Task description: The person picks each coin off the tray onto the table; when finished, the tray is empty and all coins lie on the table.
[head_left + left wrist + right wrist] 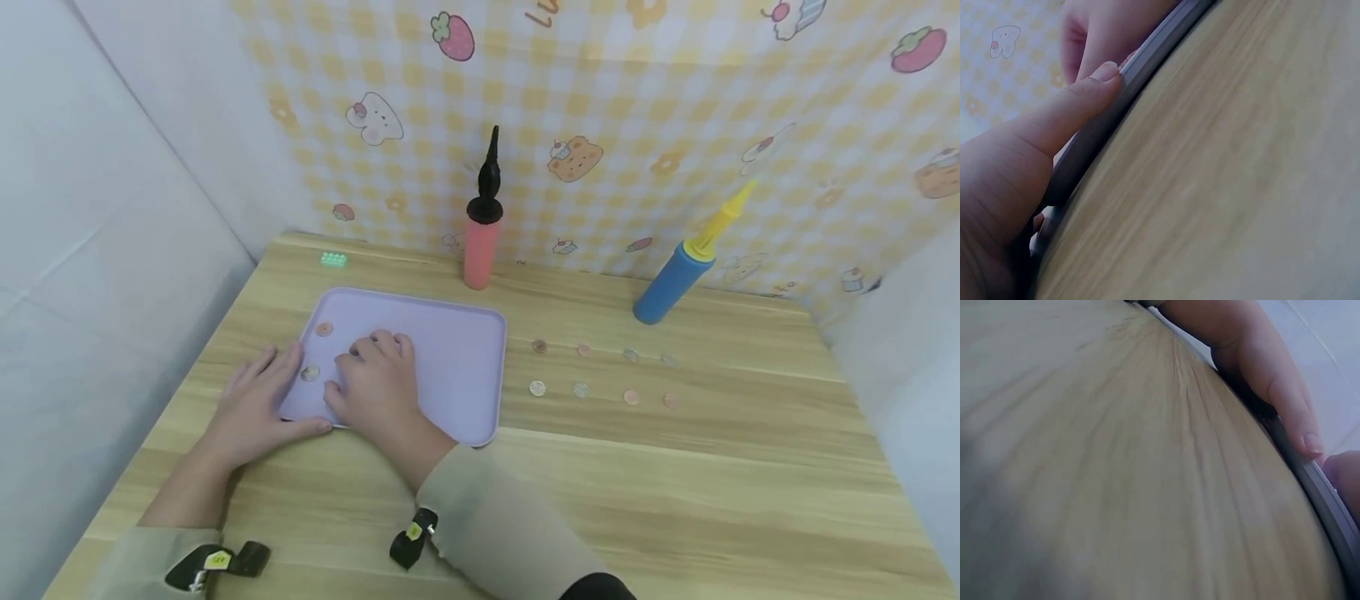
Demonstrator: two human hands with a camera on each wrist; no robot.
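Note:
My left hand holds the near left corner of a lilac tray, its thumb along the front rim and its fingers at the left side. The thumb rests on the rim in the left wrist view. Over the left half of the tray, my right hand is low with bent fingers; its fingertips are hidden, and I cannot tell whether they hold anything. Left of it on the tray lie a copper coin and a silver coin.
Right of the tray, several coins lie in two rows, including a silver coin. A pink hand pump with a black top stands behind the tray. A blue and yellow pump leans at the back right. A green toy brick sits back left.

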